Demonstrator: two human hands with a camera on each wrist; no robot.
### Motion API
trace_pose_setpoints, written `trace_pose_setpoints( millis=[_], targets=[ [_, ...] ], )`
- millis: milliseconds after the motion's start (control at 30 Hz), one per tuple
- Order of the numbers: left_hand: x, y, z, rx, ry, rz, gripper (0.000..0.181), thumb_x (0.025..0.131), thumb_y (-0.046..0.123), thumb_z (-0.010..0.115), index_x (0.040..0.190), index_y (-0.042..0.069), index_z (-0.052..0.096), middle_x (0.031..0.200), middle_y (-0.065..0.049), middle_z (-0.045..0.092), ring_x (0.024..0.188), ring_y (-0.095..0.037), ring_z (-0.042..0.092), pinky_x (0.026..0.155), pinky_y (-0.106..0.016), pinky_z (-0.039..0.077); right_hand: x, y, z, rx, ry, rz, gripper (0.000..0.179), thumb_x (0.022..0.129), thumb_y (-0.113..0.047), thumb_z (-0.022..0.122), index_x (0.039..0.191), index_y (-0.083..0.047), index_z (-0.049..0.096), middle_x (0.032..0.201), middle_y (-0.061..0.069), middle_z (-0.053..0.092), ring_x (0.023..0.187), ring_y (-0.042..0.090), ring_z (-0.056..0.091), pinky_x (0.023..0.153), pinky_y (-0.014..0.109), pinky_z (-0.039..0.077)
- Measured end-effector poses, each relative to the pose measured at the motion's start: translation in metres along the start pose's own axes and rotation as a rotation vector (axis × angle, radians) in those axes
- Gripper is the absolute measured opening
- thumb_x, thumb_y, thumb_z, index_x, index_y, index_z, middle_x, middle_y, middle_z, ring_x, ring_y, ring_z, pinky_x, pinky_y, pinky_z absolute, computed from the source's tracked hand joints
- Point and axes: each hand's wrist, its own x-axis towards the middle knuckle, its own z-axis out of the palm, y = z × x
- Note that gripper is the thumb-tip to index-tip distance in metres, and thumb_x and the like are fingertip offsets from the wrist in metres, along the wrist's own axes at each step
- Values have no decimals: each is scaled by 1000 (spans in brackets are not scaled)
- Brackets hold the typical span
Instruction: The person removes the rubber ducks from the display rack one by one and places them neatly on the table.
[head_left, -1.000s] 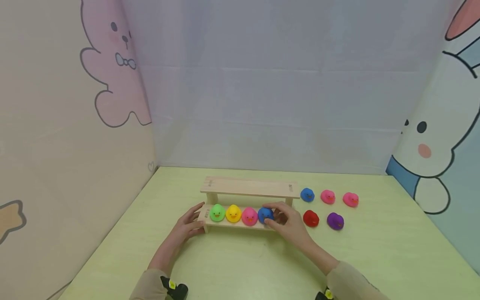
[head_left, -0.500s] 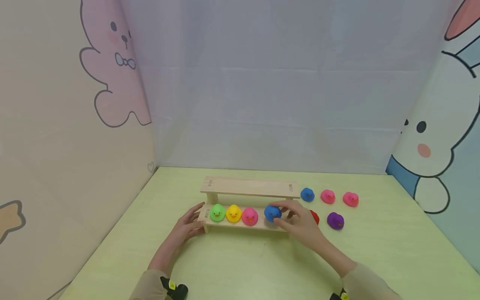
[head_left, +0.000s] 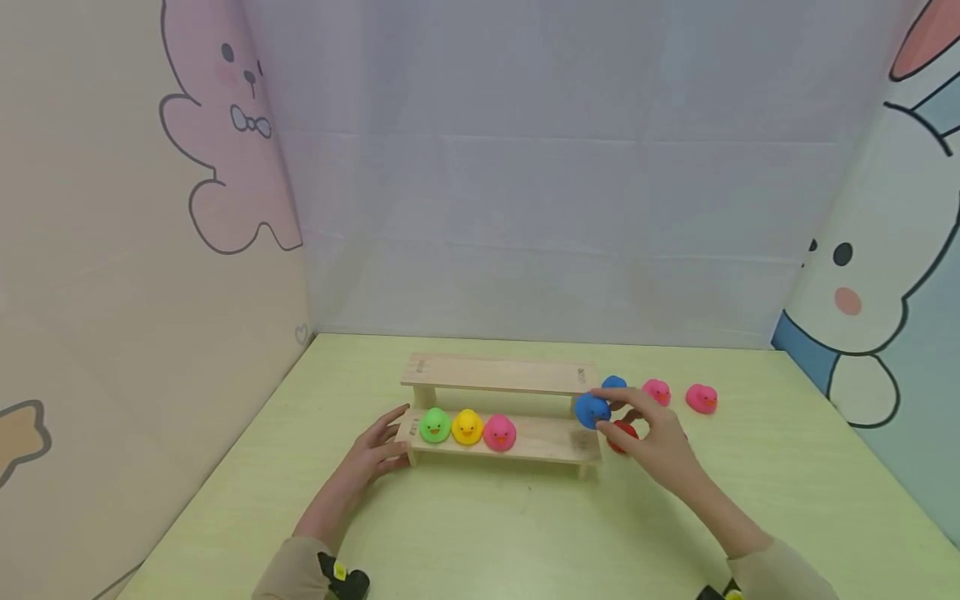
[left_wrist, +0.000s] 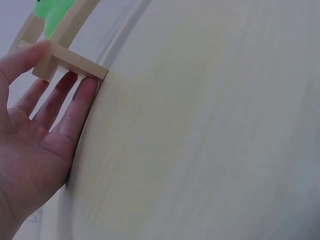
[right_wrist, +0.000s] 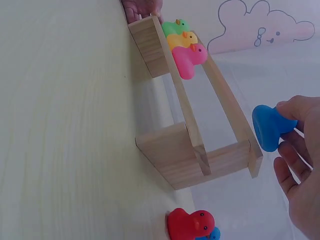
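Two beige sleeves [head_left: 288, 571] extend over the near part of the pale table [head_left: 480, 533], one per arm. Left hand [head_left: 372, 448]: fingers nearly straight, thumb spread from them, touching the left end of one two-tier wooden rack [head_left: 498, 373]. Right hand [head_left: 660, 437]: thumb and fingertips pinch one blue duck [head_left: 591, 411]. This duck is located off the table, at the rack's right end; whether it touches the rack cannot be determined. Its base faces the table, its base-to-head axis is close to upright, and its beak direction is unclear. Three ducks stand in one row toward the left end of the lower shelf [head_left: 551, 437]: one green duck [head_left: 435, 426], one yellow duck [head_left: 467, 427], one pink duck [head_left: 499, 433], beaks toward the table's near edge. The rack's long axis runs left to right, roughly parallel to the table's far edge. Beside its right end rests one red duck [head_left: 622, 439], partly covered by the right hand. Farther back: one second blue duck [head_left: 613, 382], partly hidden, and two further pink ducks [head_left: 702, 398] toward the table's far right corner.
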Motion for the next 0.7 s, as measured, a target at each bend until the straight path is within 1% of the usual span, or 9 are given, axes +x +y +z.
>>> trace_pose_setpoints(
  millis=[67, 167, 300, 367, 433, 533, 633, 700],
  targets=[
    [1, 0, -1, 12, -15, 3, 72, 100, 17, 62, 162, 17, 26, 160, -27, 39, 126, -23, 62, 102, -38, 58, -1, 2, -6, -16, 16, 9, 45, 85, 0, 79, 127, -11, 69, 109, 5, 70, 99, -2, 57, 76, 14, 54],
    [1, 0, -3, 25, -44, 17, 71, 101, 17, 61, 163, 15, 24, 160, -29, 36, 129, -26, 60, 102, -37, 58, -3, 4, -16, -47, 31, 38, 44, 86, -2, 79, 128, -12, 69, 108, 6, 70, 99, -6, 56, 77, 12, 53],
    [0, 2, -6, 51, -96, 40, 72, 103, 17, 60, 163, 14, 21, 160, -32, 34, 135, -32, 56, 106, -39, 56, -6, 8, -30, -85, 60, 61, 44, 85, -3, 80, 127, -12, 70, 111, 4, 71, 98, -12, 55, 78, 9, 52],
    [0, 2, -7, 70, -112, 46, 73, 103, 19, 60, 163, 15, 21, 160, -32, 34, 136, -35, 55, 108, -40, 55, -9, 12, -37, -91, 83, 59, 44, 84, -1, 80, 126, -11, 70, 112, -5, 72, 97, -12, 56, 78, 7, 52],
    [0, 2, -8, 89, -127, 56, 74, 103, 21, 60, 164, 15, 20, 160, -33, 34, 137, -36, 55, 108, -40, 55, -11, 16, -44, -100, 105, 59, 44, 84, 0, 80, 126, -9, 70, 111, -18, 71, 97, -12, 58, 78, 5, 51],
    [1, -1, -8, 100, -130, 66, 74, 103, 22, 60, 164, 16, 19, 160, -33, 34, 137, -37, 54, 107, -39, 55, -15, 22, -54, -129, 124, 87, 43, 87, -2, 78, 128, -11, 70, 112, -37, 62, 97, -17, 56, 79, 3, 49],
    [2, -5, -10, 98, -141, 83, 74, 104, 22, 57, 165, 15, 16, 160, -34, 32, 138, -39, 53, 108, -39, 55, -18, 29, -62, -174, 123, 134, 40, 90, -8, 77, 129, -13, 69, 112, -46, 55, 95, -22, 53, 78, 1, 46],
    [2, -6, -11, 88, -138, 90, 73, 105, 21, 57, 165, 14, 15, 160, -35, 32, 138, -40, 53, 108, -40, 55, -19, 35, -67, -192, 127, 160, 39, 92, -11, 76, 130, -13, 69, 110, -48, 53, 94, -25, 52, 78, 0, 45]
  ],
)
